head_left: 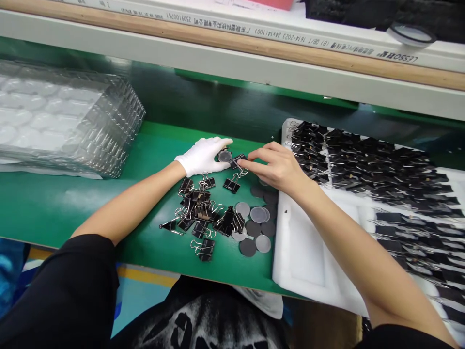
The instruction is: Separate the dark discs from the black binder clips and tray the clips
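My left hand (207, 156), in a white glove, holds a round grey disc (224, 156) between thumb and fingers. Bare, my right hand (274, 166) pinches a black binder clip (239, 161) at the disc's right side. Just below them another binder clip (231, 184) lies on the green table (152, 247). A pile of black binder clips (199, 206) with silver handles is nearer my body. To its right, several round discs (258, 214), dark and light grey, lie scattered, some overlapping.
White foam trays (301, 242) on the right carry rows of black binder clips (370, 160). Stacked clear plastic trays (72, 116) stand at the left. A raised shelf edge (232, 68) runs across the back, with a round glass-like piece (412, 34) above it.
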Demonstrator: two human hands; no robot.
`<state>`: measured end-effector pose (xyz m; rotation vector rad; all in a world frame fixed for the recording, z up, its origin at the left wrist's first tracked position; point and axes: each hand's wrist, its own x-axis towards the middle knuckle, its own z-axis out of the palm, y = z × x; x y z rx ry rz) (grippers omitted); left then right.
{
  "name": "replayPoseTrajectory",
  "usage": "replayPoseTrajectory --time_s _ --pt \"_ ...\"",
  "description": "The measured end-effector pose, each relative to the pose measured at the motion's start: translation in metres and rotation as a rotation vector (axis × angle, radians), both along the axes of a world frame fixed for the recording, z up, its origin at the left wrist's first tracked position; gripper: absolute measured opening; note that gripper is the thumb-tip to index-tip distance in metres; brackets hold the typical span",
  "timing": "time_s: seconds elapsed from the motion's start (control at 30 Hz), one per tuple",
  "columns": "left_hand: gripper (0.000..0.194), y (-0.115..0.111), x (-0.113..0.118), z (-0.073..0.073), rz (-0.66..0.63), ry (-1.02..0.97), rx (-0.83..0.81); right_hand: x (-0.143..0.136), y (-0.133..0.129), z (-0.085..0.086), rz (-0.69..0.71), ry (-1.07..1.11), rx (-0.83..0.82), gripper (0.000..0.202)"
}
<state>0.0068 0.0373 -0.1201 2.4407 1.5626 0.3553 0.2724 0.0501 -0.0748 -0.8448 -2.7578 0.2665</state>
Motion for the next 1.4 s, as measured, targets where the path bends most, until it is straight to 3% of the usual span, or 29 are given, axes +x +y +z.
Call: replayPoseTrajectory --time_s 0.23,0.3,0.37,0.43,0.5,0.53,0.63,0.73,0.83,0.9,1.0,1.1,1.2,1.4 --pt "0.084 0.0 -0.003 0.001 0.033 -0.114 -0.02 0.004 0.03 -0.005 0.088 -0.138 -0.125 0.048" --pt "0.089 -0.001 -0.004 0.002 0.031 -0.117 -0.02 -0.001 0.029 -0.007 0.047 -0.092 -0.161 0.054" --pt "0.094 -0.001 -0.005 0.002 0.034 -0.101 -0.021 -0.01 0.021 -0.008 -0.132 0.063 -0.139 0.055" --pt "0.095 0.0 -0.005 0.001 0.048 -0.094 -0.022 -0.02 0.011 -0.008 -0.418 0.206 -0.105 0.046" --pt "0.095 0.001 -0.004 -0.001 0.065 -0.099 -0.021 -0.03 0.002 -0.006 -0.647 0.169 -0.136 0.034" --pt "0.095 0.002 -0.004 -0.003 0.075 -0.101 -0.014 -0.034 0.0 -0.005 -0.699 0.085 -0.177 0.035" --pt "0.095 0.002 -0.003 -0.004 0.079 -0.107 0.012 -0.041 0.0 0.0 -0.648 -0.117 -0.33 0.028" --pt "0.097 0.0 -0.003 -0.004 0.035 -0.127 0.009 -0.042 0.007 0.001 -0.581 -0.023 -0.418 0.013" --pt "0.099 -0.001 -0.004 -0.002 0.011 -0.13 -0.015 -0.044 0.017 0.0 -0.584 -0.009 -0.481 0.016" --pt "0.099 -0.002 -0.003 -0.001 0.015 -0.12 -0.014 -0.048 0.024 -0.002 -0.62 -0.024 -0.425 0.027" --pt "0.098 -0.002 -0.002 -0.001 0.006 -0.124 -0.001 -0.062 0.034 -0.008 -0.744 0.099 -0.212 0.05" --pt "0.097 -0.002 -0.001 0.0 0.004 -0.134 0.001 -0.081 0.043 -0.019 -0.813 0.166 -0.114 0.066" --pt "0.097 -0.003 -0.001 0.002 0.012 -0.127 -0.024 -0.09 0.052 -0.037 -0.733 0.163 -0.054 0.076" --pt "0.096 -0.005 0.002 0.003 0.022 -0.115 -0.039 -0.076 0.064 -0.074 -0.79 0.181 -0.117 0.075"
